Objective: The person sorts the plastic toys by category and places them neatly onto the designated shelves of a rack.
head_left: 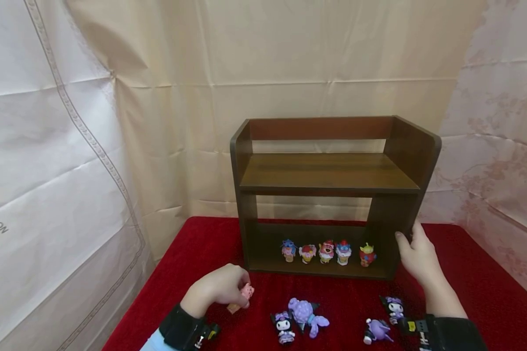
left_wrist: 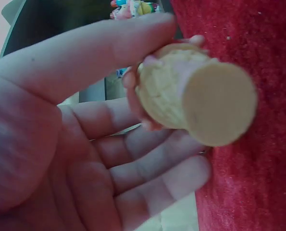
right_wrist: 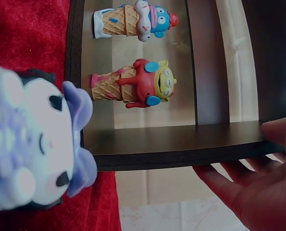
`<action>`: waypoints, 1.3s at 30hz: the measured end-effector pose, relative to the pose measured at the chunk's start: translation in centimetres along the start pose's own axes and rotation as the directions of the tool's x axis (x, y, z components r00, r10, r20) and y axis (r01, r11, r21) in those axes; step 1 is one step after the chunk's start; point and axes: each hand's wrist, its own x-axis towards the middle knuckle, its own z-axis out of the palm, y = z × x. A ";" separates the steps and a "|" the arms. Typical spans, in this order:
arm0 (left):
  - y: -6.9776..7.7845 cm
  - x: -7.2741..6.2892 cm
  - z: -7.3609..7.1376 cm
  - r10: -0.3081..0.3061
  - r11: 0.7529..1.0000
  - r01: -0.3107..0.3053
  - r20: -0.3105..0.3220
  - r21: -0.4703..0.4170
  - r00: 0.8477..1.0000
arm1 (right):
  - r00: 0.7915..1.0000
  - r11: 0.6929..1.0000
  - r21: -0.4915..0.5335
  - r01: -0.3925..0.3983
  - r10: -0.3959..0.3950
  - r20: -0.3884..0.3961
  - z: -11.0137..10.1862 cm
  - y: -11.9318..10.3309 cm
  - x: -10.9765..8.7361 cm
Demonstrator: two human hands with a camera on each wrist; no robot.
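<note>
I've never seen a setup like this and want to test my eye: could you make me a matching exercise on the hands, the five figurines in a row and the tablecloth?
1. Left hand
2. Right hand
3. Row of five figurines
4. Tablecloth

A. On the lower level of the brown shelf unit
B. Holding a pink figurine
C. Deep red
D. Gripping a side panel of the shelf

Pairs: 1-B, 2-D, 3-A, 4-C

Shelf (head_left: 329,170) looks smooth wd., cone fig. (left_wrist: 219,103) matt plast., cloth (head_left: 211,243) plush.
</note>
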 end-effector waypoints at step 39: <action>3.3 -0.4 -1.0 0.262 0.964 -0.249 -0.457 0.090 0.850 | 0.999 0.999 -0.019 0.033 -0.034 -0.021 0.0 0.2 0.0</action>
